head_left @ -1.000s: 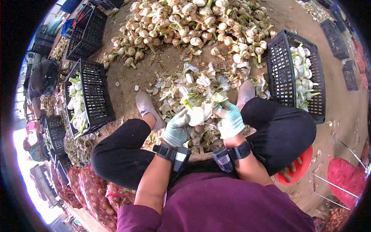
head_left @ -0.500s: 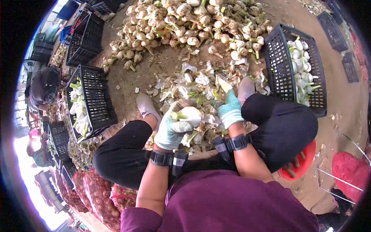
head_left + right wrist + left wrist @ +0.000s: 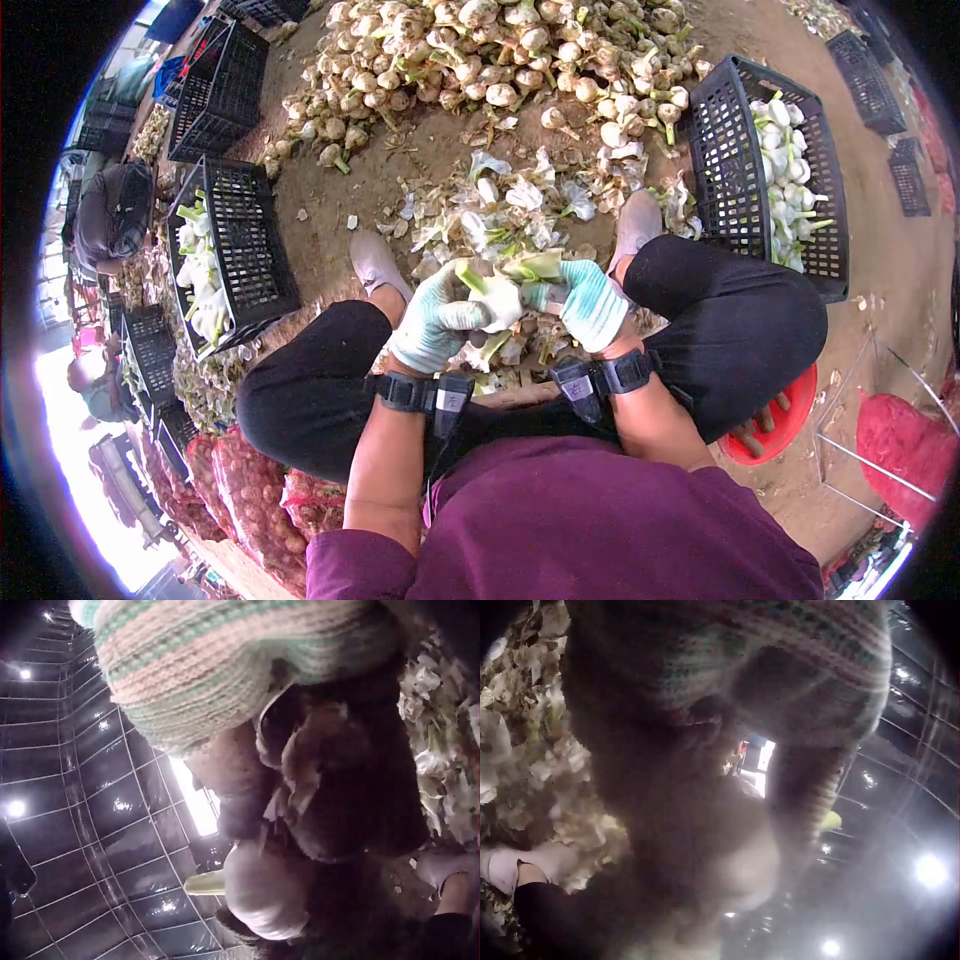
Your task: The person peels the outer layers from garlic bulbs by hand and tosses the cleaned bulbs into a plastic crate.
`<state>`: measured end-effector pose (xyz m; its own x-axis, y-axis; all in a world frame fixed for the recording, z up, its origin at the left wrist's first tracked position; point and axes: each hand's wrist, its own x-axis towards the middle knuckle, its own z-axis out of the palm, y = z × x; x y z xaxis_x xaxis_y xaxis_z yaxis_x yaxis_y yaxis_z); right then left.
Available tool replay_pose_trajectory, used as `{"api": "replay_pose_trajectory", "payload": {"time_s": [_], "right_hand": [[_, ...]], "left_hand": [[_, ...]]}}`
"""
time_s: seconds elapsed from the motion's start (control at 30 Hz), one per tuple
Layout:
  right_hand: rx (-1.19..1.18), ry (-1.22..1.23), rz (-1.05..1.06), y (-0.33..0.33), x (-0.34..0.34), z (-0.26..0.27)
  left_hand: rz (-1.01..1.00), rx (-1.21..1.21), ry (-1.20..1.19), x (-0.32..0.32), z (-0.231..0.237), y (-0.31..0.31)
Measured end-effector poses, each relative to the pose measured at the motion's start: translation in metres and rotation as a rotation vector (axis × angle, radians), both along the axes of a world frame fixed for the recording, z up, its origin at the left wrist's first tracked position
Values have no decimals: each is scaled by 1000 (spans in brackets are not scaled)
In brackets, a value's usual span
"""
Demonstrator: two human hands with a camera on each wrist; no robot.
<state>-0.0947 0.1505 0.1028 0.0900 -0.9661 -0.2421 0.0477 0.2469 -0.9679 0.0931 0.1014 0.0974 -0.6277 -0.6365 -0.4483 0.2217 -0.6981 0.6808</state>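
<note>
A white garlic bulb (image 3: 498, 303) with a short green stem is gripped in the left hand (image 3: 436, 318), thumb across its front. Right beside it, the right hand (image 3: 590, 305) pinches a strip of pale green and white peel (image 3: 535, 266) at the bulb's side. Both hands wear striped knit gloves. In the right wrist view the bulb (image 3: 266, 891) shows below the right hand (image 3: 225, 682), with loose papery skin (image 3: 304, 761) by the fingers. The left wrist view is dark; the left hand (image 3: 727, 682) covers most of it, over a blurred bulb (image 3: 742, 870).
Loose peelings (image 3: 520, 205) litter the ground between the feet. Beyond lies a heap of unpeeled garlic (image 3: 480, 60). Black crates (image 3: 262, 240) with white bulbs stand left and right (image 3: 725, 170). A red basin (image 3: 800, 420) sits by the right knee, net sacks (image 3: 240, 490) at lower left.
The right hand has come back from beyond the peelings to the bulb. The left hand has turned the bulb so its stem points up and away.
</note>
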Motion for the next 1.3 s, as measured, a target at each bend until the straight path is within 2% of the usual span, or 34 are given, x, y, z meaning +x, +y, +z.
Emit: {"api": "replay_pose_trajectory", "payload": {"time_s": [0.03, 0.1, 0.17, 0.23, 0.27, 0.3, 0.37, 0.5, 0.57, 0.63, 0.7, 0.77, 0.8, 0.83, 0.9, 0.93, 0.97, 1.0, 1.03, 1.1, 1.13, 1.17, 1.23, 1.3], "right_hand": [[0, -2, 0, 0, 0, -8], [63, -202, -215, -1, 0, -18], [70, -157, -156, 1, -8, -21], [-433, 606, -207, -1, -3, -23], [-222, 115, -235, -1, 3, -22], [-221, 115, -235, -2, 6, -9], [30, 403, -55, -2, 8, 18], [-102, 103, -167, 2, 27, -11], [-54, 115, -191, 0, 24, -10], [0, 135, -267, -2, 22, -24], [129, 296, -352, -2, 13, -43], [172, 250, -444, -5, 7, -66], [180, 453, -345, -8, 4, -73], [177, 443, -354, -5, 6, -79], [63, 778, -266, -4, 10, -54], [-137, 678, -309, 0, 7, -50], [-135, 668, -310, -1, 6, -37], [-355, 586, -305, -4, 4, -18], [-573, 502, -300, -6, 4, -9], [-652, 502, -258, -7, 11, -8], [-574, 430, -232, -4, 17, -15], [-420, 624, -150, -2, 20, -11], [-329, 591, -152, 0, 20, -25], [-265, 533, 13, 1, 16, -10]], "left_hand": [[0, 0, -2, -1, 1, 1], [79, 2, -22, -5, 5, 1], [32, 4, 20, 0, 3, -3], [87, -37, 7, -1, 3, -3], [150, -7, -12, -7, 7, -1], [149, -6, -12, -7, 6, 0], [77, -144, -149, -7, 3, 0], [66, -287, -303, -17, 2, 5], [254, -239, -319, -20, -3, 7], [249, -238, -288, -22, -3, 8], [347, -181, -136, -27, -2, 8], [344, -191, -82, -26, -5, 5], [363, -66, 82, -25, -5, 3], [380, 57, 244, -24, -4, 0], [406, 81, 215, -28, 8, -3], [434, 179, 286, -29, 12, -4], [463, 279, 354, -30, 14, -5], [494, 252, 197, -31, 8, -5], [491, 251, 189, -25, -1, -5], [482, 280, 192, -28, 1, -10], [374, 262, 226, -32, 3, -6], [342, 387, 302, -36, -2, -9], [420, 360, 179, -32, -14, -12], [439, 420, 283, -40, 1, -26]]}}
